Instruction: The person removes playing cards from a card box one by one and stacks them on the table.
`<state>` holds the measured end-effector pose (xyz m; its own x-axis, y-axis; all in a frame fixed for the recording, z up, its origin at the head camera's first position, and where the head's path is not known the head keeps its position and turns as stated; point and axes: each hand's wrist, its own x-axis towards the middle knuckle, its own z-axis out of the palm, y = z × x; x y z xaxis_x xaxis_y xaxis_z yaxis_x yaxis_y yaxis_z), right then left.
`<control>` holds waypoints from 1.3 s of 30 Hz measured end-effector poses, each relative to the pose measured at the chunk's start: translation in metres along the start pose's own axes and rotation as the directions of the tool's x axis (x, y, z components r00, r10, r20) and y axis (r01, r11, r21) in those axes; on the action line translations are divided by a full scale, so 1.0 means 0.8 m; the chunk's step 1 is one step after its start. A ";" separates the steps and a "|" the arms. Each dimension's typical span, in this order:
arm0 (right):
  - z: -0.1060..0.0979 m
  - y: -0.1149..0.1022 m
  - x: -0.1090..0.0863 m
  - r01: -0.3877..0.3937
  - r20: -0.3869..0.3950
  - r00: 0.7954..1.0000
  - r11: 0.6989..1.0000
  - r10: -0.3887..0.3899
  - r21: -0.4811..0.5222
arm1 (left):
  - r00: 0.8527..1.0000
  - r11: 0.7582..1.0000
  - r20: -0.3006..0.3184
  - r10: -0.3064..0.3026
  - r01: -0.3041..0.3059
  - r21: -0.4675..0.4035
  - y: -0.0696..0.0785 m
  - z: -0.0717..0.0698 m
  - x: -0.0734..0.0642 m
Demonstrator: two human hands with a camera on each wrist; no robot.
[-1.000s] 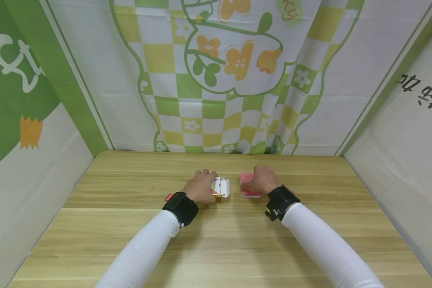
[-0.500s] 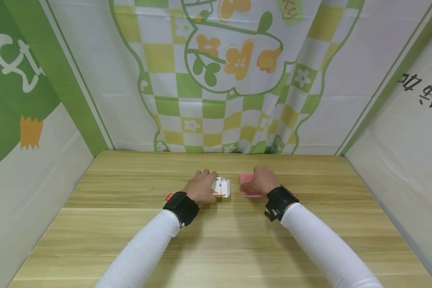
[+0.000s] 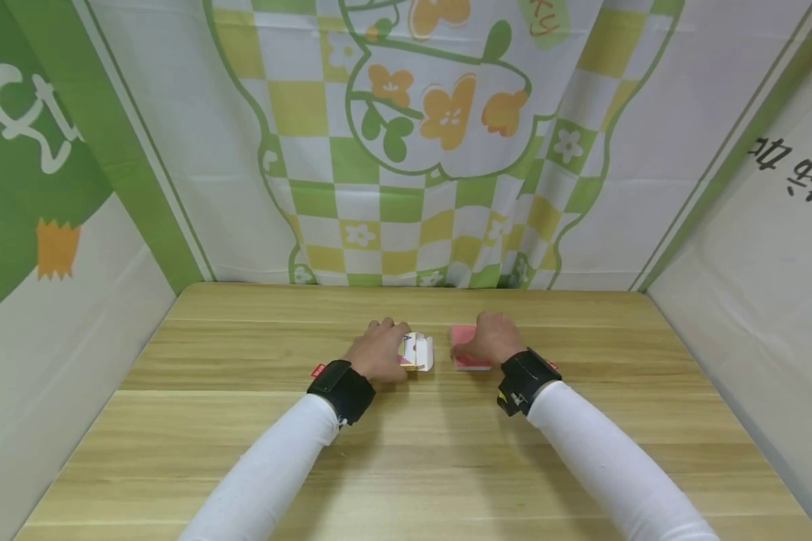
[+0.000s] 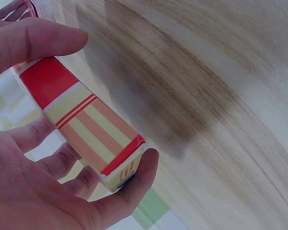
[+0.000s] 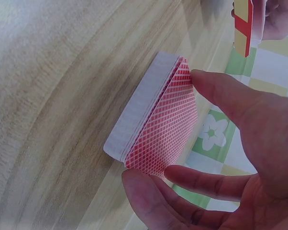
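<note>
- Left hand (image 3: 377,352) grips the box (image 4: 86,122), fingers half curled around it
- Right hand (image 3: 494,338) pinches the deck (image 5: 168,127), thumb opposite fingers
- Box's open flap (image 3: 425,354) faces the deck

Card box (image 3: 410,351) left of card deck (image 5: 165,124); curtain (image 3: 406,207) behind table (image 3: 419,466).

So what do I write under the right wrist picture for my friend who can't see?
A right hand grips a deck of red-patterned cards. At top right, a left hand holds a small red and cream box. A wooden table fills the left side.
</note>
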<state>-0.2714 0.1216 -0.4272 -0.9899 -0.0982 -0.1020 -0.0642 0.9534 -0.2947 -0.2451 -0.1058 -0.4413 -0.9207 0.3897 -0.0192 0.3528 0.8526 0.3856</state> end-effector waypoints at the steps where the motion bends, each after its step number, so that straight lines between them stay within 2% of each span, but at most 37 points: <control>1: 0.000 0.000 0.000 0.002 0.002 1.000 1.000 -0.002 -0.005 | 1.000 1.000 0.002 -0.001 0.001 0.001 0.000 0.000 0.000; 23: -0.004 -0.001 -0.003 0.006 0.017 1.000 1.000 -0.006 0.005 | 1.000 1.000 0.011 -0.012 0.012 0.003 0.002 -0.003 -0.002; 26: -0.007 -0.001 -0.004 0.023 -0.003 1.000 1.000 -0.023 0.021 | 1.000 1.000 0.009 -0.012 0.012 0.005 0.001 -0.003 -0.002; 29: -0.011 -0.004 -0.007 0.070 -0.047 0.997 0.994 -0.066 0.086 | 1.000 1.000 0.008 -0.012 0.012 0.010 0.001 -0.003 -0.002; 31: -0.014 -0.008 -0.007 0.131 -0.084 0.989 0.980 -0.119 0.150 | 1.000 1.000 0.007 -0.011 0.011 0.008 0.002 -0.004 -0.002; 33: -0.015 -0.015 -0.009 0.202 -0.104 0.978 0.950 -0.182 0.237 | 1.000 1.000 0.009 -0.012 0.012 0.012 0.003 -0.005 -0.001; 36: -0.013 -0.025 -0.011 0.295 -0.110 0.956 0.889 -0.273 0.351 | 1.000 1.000 0.006 -0.011 0.011 0.014 0.004 -0.006 0.000; 39: -0.009 -0.034 -0.015 0.312 -0.071 0.946 0.828 -0.317 0.466 | 1.000 1.000 0.002 -0.008 0.008 0.019 0.005 -0.006 0.001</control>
<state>-0.2586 0.0990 -0.4112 -0.9250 -0.3745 0.0645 -0.3034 0.6255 -0.7188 -0.2454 -0.1038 -0.4356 -0.9232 0.3835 -0.0246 0.3483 0.8621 0.3680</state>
